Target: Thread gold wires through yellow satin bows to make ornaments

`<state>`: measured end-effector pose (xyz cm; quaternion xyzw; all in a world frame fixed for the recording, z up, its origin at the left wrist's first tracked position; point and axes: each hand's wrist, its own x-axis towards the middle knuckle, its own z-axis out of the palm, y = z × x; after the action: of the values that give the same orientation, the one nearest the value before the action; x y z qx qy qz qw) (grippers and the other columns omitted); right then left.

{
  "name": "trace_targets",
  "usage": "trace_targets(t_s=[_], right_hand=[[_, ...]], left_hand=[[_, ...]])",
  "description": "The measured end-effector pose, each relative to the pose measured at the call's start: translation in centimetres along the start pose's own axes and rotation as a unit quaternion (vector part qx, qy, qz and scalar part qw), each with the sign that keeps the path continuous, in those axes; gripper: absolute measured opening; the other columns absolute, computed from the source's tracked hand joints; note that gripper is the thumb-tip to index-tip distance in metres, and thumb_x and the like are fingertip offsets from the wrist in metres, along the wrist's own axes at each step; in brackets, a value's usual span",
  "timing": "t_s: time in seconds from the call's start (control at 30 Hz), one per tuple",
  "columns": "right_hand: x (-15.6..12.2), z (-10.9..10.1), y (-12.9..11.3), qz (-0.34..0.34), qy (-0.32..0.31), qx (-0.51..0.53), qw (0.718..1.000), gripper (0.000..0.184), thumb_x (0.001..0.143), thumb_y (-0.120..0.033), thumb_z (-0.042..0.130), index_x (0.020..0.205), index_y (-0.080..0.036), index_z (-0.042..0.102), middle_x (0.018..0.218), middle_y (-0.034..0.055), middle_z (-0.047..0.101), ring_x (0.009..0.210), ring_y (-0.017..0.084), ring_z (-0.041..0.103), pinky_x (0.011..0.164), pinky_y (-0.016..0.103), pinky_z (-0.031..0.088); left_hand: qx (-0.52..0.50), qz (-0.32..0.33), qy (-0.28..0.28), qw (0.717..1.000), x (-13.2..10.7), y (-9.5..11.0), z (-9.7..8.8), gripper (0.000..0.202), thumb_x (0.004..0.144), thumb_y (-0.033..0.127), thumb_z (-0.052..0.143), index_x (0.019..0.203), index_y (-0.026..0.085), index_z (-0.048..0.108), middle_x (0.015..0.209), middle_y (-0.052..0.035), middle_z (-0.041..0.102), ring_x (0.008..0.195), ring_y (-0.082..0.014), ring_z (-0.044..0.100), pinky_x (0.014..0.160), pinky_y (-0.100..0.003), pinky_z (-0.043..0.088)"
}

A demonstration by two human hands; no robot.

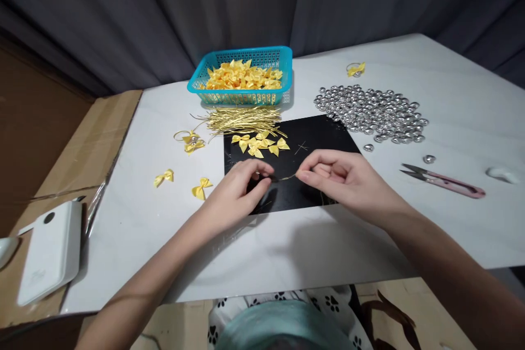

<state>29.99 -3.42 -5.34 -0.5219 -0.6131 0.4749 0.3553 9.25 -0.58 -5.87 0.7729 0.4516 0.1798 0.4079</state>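
Between my two hands, above the black mat (332, 139), runs a short thin gold wire (287, 178). My right hand (344, 175) pinches one end of it between thumb and forefinger. The other end meets the curled thumb and forefinger of my left hand (240, 186); how firmly they close on it is hard to see. A small silvery spot shows inside the left fingers, too small to name. Just beyond my hands, several yellow ribbon bows (258, 143) lie on the mat, with a few thin wire scraps (301, 147) to their right.
A blue basket (240, 98) of yellow bows stands at the back, behind a bundle of gold wire ties (244, 120). Silver heart beads (369, 112) are heaped at right, near pink-handled thread snips (445, 180). Bow-and-bead rings (192, 141) and a white device (51, 251) lie around.
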Motion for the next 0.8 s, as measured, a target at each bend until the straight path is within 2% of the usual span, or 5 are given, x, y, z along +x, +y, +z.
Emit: trace_targets(t_s=[0.17, 0.3, 0.43, 0.57, 0.8], right_hand=[[0.3, 0.7, -0.2, -0.024, -0.014, 0.000, 1.000, 0.018, 0.083, -0.030, 0.056, 0.074, -0.015, 0.054, 0.052, -0.0084, 0.024, 0.047, 0.004, 0.022, 0.044, 0.018, 0.019], [0.2, 0.3, -0.3, -0.066, 0.005, -0.094, 0.993, 0.022, 0.081, -0.024, 0.054, 0.063, -0.016, 0.044, 0.052, -0.0076, 0.026, 0.047, 0.003, 0.025, 0.044, 0.017, 0.021], [-0.1, -0.5, -0.2, -0.067, 0.013, -0.141, 0.988, 0.014, 0.079, -0.018, 0.052, 0.065, -0.014, 0.051, 0.051, -0.0078, 0.027, 0.046, 0.003, 0.025, 0.043, 0.016, 0.021], [-0.6, -1.1, 0.4, -0.031, 0.000, -0.119, 0.992, 0.013, 0.081, -0.024, 0.053, 0.080, -0.014, 0.062, 0.049, -0.0076, 0.029, 0.046, 0.004, 0.028, 0.043, 0.017, 0.022], [-1.7, -3.3, 1.6, 0.027, -0.041, -0.101, 0.994, 0.039, 0.086, -0.050, 0.051, 0.075, -0.015, 0.062, 0.056, -0.0013, 0.043, 0.049, 0.006, 0.031, 0.043, 0.019, 0.022]], left_hand=[[-0.312, -0.071, -0.043, 0.947, 1.2, 1.8, 2.1, 0.026, 0.092, 0.033, 0.047, 0.112, 0.021, 0.057, 0.126, -0.0072, 0.060, 0.123, -0.0209, 0.050, 0.105, -0.037, 0.038], [-0.488, -0.113, -0.150, 0.852, 2.2, 3.1, 3.8, 0.038, 0.098, 0.039, 0.030, 0.093, 0.017, 0.061, 0.087, -0.0074, 0.069, 0.091, -0.0171, 0.064, 0.090, -0.032, 0.046], [-0.515, -0.152, -0.238, 0.809, 2.1, 3.3, 4.7, 0.051, 0.094, 0.058, 0.027, 0.087, 0.017, 0.058, 0.058, 0.0008, 0.053, 0.054, -0.0096, 0.051, 0.063, -0.024, 0.045], [-0.429, -0.161, -0.220, 0.861, 1.7, 3.4, 4.2, 0.049, 0.089, 0.060, 0.040, 0.073, 0.017, 0.055, 0.050, 0.0090, 0.022, 0.043, -0.0066, 0.014, 0.041, -0.020, 0.016], [-0.319, -0.142, -0.134, 0.927, 1.4, 2.5, 1.8, 0.039, 0.090, 0.040, 0.042, 0.058, 0.019, 0.036, 0.049, 0.0083, 0.018, 0.043, -0.0073, 0.012, 0.043, -0.024, 0.009]])
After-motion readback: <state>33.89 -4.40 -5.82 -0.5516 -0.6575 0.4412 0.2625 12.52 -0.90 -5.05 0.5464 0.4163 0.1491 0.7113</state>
